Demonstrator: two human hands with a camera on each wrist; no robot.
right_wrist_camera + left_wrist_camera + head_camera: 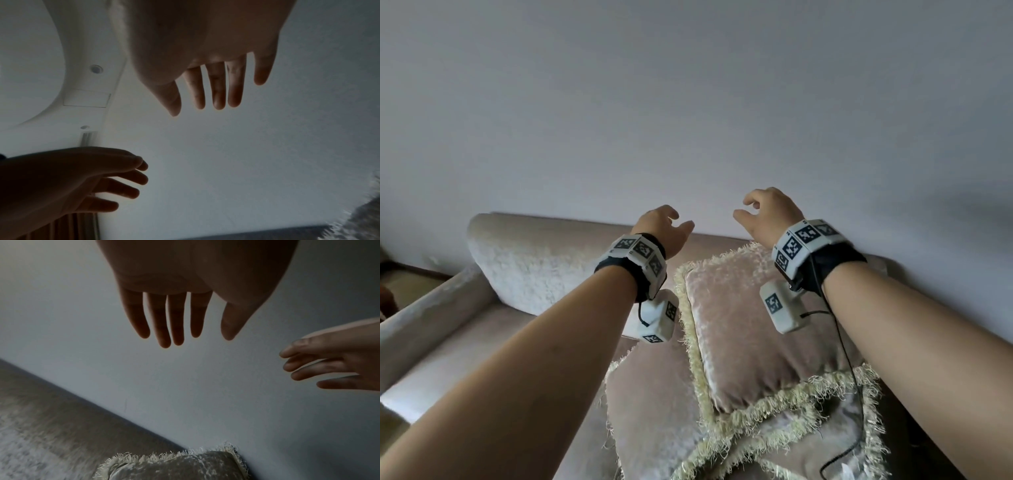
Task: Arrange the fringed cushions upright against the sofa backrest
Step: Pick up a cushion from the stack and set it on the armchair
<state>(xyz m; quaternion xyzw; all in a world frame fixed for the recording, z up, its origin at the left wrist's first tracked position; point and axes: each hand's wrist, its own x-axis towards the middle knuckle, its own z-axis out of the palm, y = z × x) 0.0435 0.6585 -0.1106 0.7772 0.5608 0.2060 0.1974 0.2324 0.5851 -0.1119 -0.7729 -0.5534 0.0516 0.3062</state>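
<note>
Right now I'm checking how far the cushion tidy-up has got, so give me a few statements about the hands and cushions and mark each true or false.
1. Both hands are empty. True: the left hand and right hand hang in the air with loose fingers, holding nothing.
2. The upper fringed cushion leans up against the sofa backrest. True.
3. The lower fringed cushion also stands upright. False: it lies low on the seat, partly under the upper one.
4. The left hand presses on a cushion. False: it is raised in front of the wall, touching nothing.
5. The fluffy white cushion sits to the left of the fringed ones. True.
</note>
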